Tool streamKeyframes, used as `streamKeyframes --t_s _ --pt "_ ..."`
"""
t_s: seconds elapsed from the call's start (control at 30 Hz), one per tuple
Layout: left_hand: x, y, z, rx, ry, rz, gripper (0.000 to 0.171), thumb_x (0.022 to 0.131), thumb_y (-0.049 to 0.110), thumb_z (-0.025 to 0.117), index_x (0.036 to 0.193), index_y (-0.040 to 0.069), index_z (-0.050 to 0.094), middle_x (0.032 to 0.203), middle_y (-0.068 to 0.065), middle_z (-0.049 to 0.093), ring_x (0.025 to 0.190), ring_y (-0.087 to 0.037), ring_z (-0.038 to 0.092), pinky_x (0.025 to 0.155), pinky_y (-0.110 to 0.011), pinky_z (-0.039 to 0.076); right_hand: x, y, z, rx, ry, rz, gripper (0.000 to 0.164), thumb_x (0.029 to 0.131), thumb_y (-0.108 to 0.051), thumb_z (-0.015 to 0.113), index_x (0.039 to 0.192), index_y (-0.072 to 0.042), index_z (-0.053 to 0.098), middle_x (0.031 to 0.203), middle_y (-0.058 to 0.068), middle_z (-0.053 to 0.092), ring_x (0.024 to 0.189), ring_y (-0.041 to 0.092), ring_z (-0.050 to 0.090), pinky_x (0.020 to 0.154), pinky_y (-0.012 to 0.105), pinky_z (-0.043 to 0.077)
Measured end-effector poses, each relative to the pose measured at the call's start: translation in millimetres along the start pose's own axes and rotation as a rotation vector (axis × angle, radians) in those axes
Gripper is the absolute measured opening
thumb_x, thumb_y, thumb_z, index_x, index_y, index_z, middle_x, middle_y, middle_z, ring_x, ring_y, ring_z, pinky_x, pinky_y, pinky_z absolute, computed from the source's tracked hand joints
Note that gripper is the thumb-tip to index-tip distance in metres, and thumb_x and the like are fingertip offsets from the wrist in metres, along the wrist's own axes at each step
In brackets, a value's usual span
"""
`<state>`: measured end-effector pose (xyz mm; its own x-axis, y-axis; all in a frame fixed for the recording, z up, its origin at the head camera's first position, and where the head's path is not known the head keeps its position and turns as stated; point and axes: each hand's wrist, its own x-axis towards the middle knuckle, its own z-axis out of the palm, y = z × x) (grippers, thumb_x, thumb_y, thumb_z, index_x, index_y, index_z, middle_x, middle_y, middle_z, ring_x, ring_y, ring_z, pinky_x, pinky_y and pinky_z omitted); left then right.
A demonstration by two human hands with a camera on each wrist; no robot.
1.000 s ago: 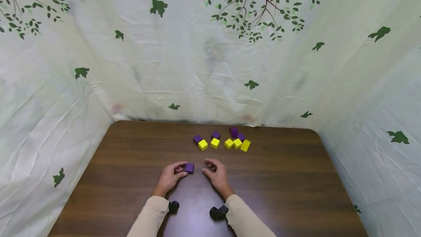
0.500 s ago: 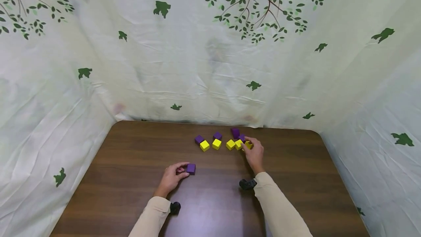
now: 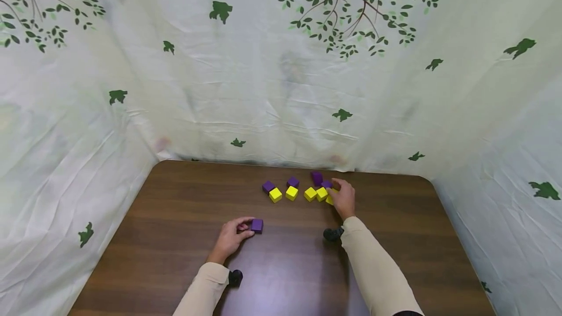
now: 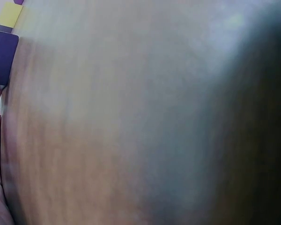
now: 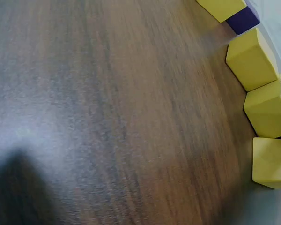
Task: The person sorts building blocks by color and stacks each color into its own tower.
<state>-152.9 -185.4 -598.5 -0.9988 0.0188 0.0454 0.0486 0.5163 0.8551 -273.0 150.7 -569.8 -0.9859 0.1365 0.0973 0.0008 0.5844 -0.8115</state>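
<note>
My left hand point(image 3: 229, 239) holds a purple cube point(image 3: 257, 226) between thumb and fingers, at the middle of the brown table point(image 3: 184, 208). In the left wrist view, this purple cube point(image 4: 2, 56) shows at the left edge beside the fingertips. My right hand point(image 3: 343, 198) reaches to the right end of the block group. Its thumb and fingers are around a partly covered yellow block point(image 3: 330, 200), close to a purple cube point(image 3: 326, 184). Whether they grip either is hidden. The right wrist view shows the end yellow block point(image 5: 270, 161) without any fingers.
More yellow cubes point(image 3: 291, 193) and purple cubes point(image 3: 268, 187) stand in a loose double row near the table's back edge. A taller purple block point(image 3: 316, 178) is behind them. Printed cloth point(image 3: 281, 87) hangs around the back and sides of the table.
My right hand has moved from the front, beside the held cube, out to the right end of the block group. The left hand keeps its place with the purple cube.
</note>
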Motion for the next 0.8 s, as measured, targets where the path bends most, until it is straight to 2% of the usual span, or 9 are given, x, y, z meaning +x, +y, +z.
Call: streamKeyframes --t_s 0.23,0.33,0.57,0.8 --pt "-0.4 0.3 1.2 0.011 0.008 0.009 0.033 0.076 0.000 0.078 0.108 0.005 0.072 0.082 -0.001 0.063 0.077 -0.013 0.056 0.071 -0.026 0.047 7.1 -1.8 1.1 -0.063 -0.041 0.005 0.039 0.086 -0.010 0.071 0.122 0.004 0.062 0.119 0.022 0.063 0.111 0.037 0.057 0.095 0.048 0.046" --pt "0.0 0.4 1.3 0.011 0.005 -0.012 0.033 0.076 0.000 0.078 0.108 0.006 0.072 0.082 0.000 0.062 0.078 -0.013 0.055 0.071 -0.026 0.047 9.0 -2.0 2.4 -0.105 -0.056 0.005 0.039 0.085 -0.009 0.071 0.120 0.005 0.063 0.119 0.023 0.063 0.110 0.037 0.057 0.094 0.048 0.046" --pt "1.2 2.8 -0.6 0.026 -0.015 -0.038 0.034 0.077 0.001 0.077 0.110 0.008 0.072 0.084 0.000 0.062 0.080 -0.014 0.055 0.073 -0.027 0.047 10.5 -1.8 4.9 -0.214 -0.051 0.011 0.039 0.084 -0.012 0.072 0.119 0.005 0.064 0.119 0.023 0.063 0.112 0.041 0.055 0.100 0.051 0.035" --pt "3.2 3.1 -2.3 0.017 -0.018 -0.038 0.033 0.078 0.001 0.077 0.109 0.008 0.072 0.084 -0.001 0.062 0.081 -0.014 0.055 0.073 -0.027 0.047 8.5 -2.8 4.4 -0.243 -0.076 0.072 0.039 0.088 -0.017 0.070 0.122 0.002 0.063 0.124 0.022 0.061 0.113 0.042 0.053 0.091 0.053 0.028"
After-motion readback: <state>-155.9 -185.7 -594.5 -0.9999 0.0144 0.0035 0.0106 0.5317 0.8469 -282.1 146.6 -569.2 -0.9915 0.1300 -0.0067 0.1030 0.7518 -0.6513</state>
